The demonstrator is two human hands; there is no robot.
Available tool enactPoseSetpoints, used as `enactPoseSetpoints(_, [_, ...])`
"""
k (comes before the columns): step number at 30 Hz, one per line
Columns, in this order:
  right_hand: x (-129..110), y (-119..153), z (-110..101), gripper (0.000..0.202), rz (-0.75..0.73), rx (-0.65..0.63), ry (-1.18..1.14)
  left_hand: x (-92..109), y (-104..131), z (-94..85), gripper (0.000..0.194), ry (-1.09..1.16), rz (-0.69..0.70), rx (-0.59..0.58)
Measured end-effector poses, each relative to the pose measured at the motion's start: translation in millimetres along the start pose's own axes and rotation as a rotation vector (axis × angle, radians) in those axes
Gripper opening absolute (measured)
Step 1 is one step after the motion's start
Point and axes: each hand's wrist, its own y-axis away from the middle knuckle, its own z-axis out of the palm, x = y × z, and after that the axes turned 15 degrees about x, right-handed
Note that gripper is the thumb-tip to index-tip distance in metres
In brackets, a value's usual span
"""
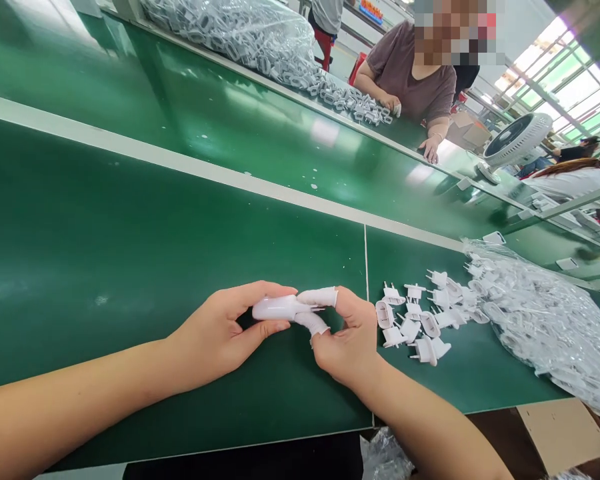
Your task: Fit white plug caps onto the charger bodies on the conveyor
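Together, the left hand (229,328) and right hand (351,337) pinch a plug (274,308), long axis crosswise, pins (316,308) apparently pointing right, over a green bench (180,247); loose plugs (430,325) lie nearby, a co-worker (414,83) and fan (517,137) beyond.

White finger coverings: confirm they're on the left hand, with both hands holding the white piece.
No: in the head view, the white finger coverings are on the right hand, not the left hand; both hands do hold the white piece.
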Motion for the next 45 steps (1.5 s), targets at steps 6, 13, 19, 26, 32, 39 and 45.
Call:
enactPoseSetpoints(6, [4.8, 3.8, -2.8, 0.072, 0.333, -0.031, -0.158, 20.7, -11.3, 7.0, 0.052, 0.508, -0.488, -0.066])
enactPoseSetpoints(13, [13.3, 6.1, 0.1, 0.074, -0.070, -0.092, -0.065, 34.9, -18.5, 0.5, 0.056, 0.692, -0.668, -0.152])
enactPoseSetpoints(19, [9.0, -0.3, 1.3, 0.063, -0.375, -0.064, -0.020, 24.0, -11.8, 0.4, 0.045, 0.600, -0.563, -0.175])
enactPoseSetpoints(26, [3.5, -1.0, -8.8, 0.068, -0.301, -0.063, -0.065, 17.8, 0.5, 1.4, 0.039, 0.524, -0.272, -0.070])
enactPoseSetpoints(32, [1.2, -0.6, -10.1, 0.071, -0.301, -0.044, -0.097, 6.1, 0.7, -3.8, 0.063, 0.364, 0.044, -0.064])
enactPoseSetpoints(39, [3.5, -3.9, -9.0, 0.070, -0.333, -0.048, -0.167, 14.3, 4.0, -2.1, 0.060, 0.285, 0.178, 0.011])
enactPoseSetpoints(45, [8.7, -4.7, -7.6, 0.062, -0.333, -0.061, -0.109, 10.8, -5.5, -5.0, 0.044, 0.451, -0.232, -0.109])
